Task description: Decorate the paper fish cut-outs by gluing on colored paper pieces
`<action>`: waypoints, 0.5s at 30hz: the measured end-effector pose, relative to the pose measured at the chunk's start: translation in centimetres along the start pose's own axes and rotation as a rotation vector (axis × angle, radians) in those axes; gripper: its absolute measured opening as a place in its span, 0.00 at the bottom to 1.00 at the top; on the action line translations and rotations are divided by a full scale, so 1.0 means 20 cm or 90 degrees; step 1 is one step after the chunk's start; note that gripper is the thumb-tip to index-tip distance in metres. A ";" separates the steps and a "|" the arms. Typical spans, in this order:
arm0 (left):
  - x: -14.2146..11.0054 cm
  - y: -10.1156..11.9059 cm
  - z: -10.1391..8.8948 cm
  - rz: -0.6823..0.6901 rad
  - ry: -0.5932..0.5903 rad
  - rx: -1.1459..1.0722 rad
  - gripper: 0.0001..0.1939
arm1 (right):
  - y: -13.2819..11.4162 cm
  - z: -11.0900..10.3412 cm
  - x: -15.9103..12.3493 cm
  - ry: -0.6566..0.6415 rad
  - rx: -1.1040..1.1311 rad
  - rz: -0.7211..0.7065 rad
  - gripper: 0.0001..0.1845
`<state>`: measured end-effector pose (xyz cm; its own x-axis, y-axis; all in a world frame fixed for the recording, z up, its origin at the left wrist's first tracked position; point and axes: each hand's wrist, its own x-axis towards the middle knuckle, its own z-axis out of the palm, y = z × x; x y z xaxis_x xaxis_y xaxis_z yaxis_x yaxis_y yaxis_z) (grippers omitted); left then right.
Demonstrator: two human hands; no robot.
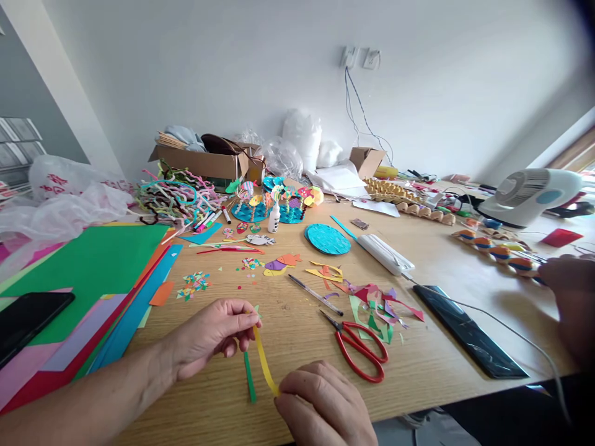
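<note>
A narrow yellow paper strip [264, 359] stretches between my two hands above the wooden table. My left hand [218, 331] pinches its upper end between thumb and fingertips, with a small light-green bit showing beside the thumb. The lower end is held in the closed fingers of my right hand [325, 406]. A green paper strip [250, 378] hangs or lies just below my left fingers; whether the hand holds it I cannot tell. To the right of my hands lie red-handled scissors [360, 350] and a pen [316, 295].
Coloured paper scraps [381, 306] lie beyond the scissors, near blue discs [328, 239]. Coloured paper sheets [93, 272] and a phone [32, 319] are at left. A glue bottle [274, 218] stands mid-table. A cable [493, 313] crosses the right side, near another person's hand [569, 297].
</note>
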<state>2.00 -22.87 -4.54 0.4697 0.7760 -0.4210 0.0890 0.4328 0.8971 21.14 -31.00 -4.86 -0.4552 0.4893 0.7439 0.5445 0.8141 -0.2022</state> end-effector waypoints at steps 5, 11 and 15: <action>0.02 0.03 -0.06 0.012 0.022 0.120 0.19 | 0.02 0.06 -0.02 0.014 -0.030 0.025 0.14; 0.09 0.09 -0.14 0.018 0.001 0.238 0.18 | 0.07 0.18 -0.04 0.025 -0.043 0.007 0.18; 0.17 0.08 -0.18 0.070 0.020 0.319 0.15 | 0.08 0.24 -0.05 -0.017 -0.056 0.040 0.22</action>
<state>0.55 -17.76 -4.97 0.4740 0.8213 -0.3175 0.4538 0.0812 0.8874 19.03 -28.65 -8.99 -0.4365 0.5473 0.7141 0.6314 0.7518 -0.1903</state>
